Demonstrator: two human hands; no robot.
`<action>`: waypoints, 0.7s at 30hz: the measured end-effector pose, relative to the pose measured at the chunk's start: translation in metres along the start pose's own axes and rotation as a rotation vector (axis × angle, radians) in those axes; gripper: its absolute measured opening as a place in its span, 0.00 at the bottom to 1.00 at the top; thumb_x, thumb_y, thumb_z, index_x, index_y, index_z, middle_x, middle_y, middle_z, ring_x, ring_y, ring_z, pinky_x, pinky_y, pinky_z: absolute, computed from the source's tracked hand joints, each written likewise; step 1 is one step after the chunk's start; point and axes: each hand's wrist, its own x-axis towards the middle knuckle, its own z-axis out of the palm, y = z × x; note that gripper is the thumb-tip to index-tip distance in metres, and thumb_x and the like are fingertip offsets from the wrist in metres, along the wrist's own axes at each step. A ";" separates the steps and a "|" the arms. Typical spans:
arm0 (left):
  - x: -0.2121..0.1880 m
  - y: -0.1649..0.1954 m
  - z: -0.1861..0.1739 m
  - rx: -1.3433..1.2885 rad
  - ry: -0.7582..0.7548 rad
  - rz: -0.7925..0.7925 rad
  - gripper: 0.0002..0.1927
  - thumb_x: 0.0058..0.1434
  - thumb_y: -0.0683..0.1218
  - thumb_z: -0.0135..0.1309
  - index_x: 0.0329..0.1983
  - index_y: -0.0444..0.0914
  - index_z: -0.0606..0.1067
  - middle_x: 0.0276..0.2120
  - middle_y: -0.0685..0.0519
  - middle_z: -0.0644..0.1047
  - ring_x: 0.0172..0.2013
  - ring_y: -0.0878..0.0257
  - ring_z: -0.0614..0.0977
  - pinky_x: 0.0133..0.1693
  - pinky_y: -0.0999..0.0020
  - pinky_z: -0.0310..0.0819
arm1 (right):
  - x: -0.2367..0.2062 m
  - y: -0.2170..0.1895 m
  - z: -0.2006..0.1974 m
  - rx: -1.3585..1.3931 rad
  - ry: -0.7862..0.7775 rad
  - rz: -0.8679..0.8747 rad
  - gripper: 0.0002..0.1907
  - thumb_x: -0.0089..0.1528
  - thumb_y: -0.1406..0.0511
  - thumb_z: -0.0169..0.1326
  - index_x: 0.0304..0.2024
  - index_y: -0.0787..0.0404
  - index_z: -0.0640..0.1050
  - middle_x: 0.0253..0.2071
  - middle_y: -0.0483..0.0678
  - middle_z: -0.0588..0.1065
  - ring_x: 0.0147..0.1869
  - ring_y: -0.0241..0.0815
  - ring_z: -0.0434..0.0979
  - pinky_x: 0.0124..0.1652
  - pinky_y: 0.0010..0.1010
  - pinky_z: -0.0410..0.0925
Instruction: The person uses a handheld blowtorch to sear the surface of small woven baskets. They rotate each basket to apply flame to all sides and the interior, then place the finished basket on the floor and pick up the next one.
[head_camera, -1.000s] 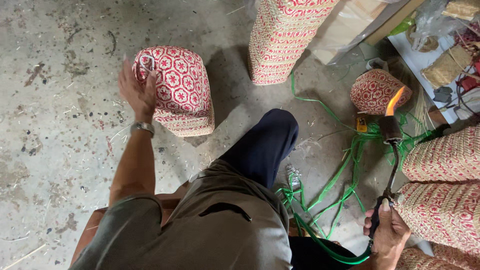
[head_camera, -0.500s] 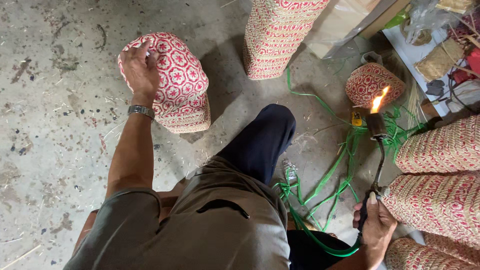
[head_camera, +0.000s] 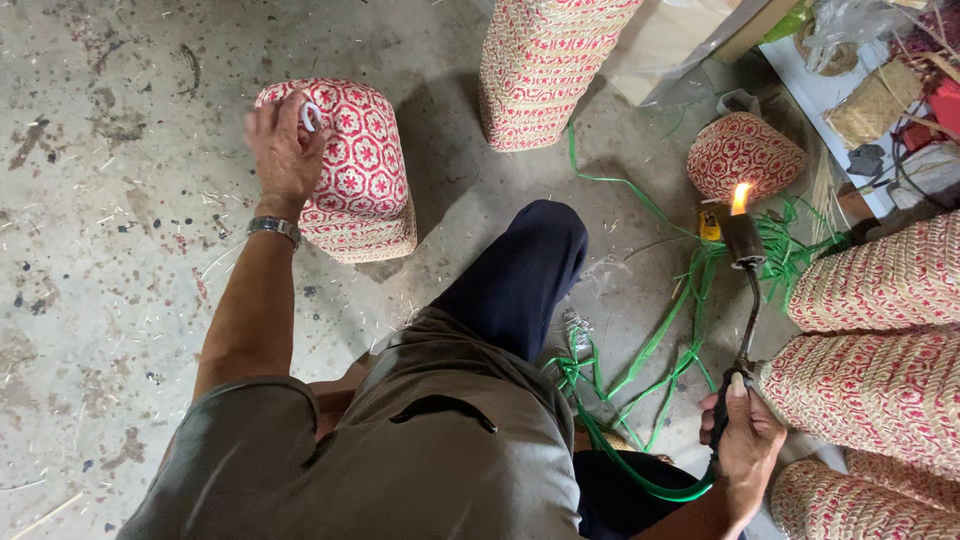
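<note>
A red-and-white woven basket lies upside down on the concrete floor. My left hand, with a metal watch on the wrist, rests on its left side, fingers curled over the edge. My right hand grips the handle of a gas torch whose small flame burns upward at its tip, away from the basket. A green hose runs from the torch handle past my knee.
A tall woven basket stands beyond my knee. A small round basket lies near the flame. Several large woven baskets crowd the right edge. Green plastic strips lie tangled on the floor.
My left hand has shifted on the basket from its top toward its left edge. The torch stays lit in my right hand, nearly unmoved.
</note>
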 end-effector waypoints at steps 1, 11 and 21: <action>0.002 -0.003 -0.001 0.127 0.052 0.074 0.41 0.58 0.55 0.70 0.72 0.42 0.68 0.64 0.40 0.67 0.60 0.45 0.69 0.60 0.49 0.64 | 0.001 -0.003 0.001 -0.007 0.005 0.005 0.24 0.75 0.55 0.50 0.31 0.68 0.75 0.21 0.48 0.68 0.22 0.36 0.64 0.23 0.27 0.59; 0.008 -0.040 0.007 0.059 -0.100 -0.073 0.51 0.64 0.72 0.55 0.78 0.38 0.56 0.71 0.35 0.59 0.70 0.39 0.61 0.67 0.47 0.58 | -0.004 -0.016 0.004 0.024 -0.012 -0.045 0.23 0.74 0.57 0.49 0.31 0.68 0.75 0.22 0.48 0.70 0.22 0.35 0.65 0.22 0.28 0.60; 0.002 -0.025 0.003 0.160 -0.007 0.019 0.59 0.59 0.76 0.56 0.78 0.35 0.51 0.72 0.26 0.49 0.70 0.29 0.51 0.67 0.35 0.46 | -0.007 -0.019 0.006 -0.069 -0.009 -0.028 0.25 0.74 0.55 0.49 0.30 0.68 0.77 0.19 0.47 0.68 0.20 0.36 0.64 0.22 0.28 0.59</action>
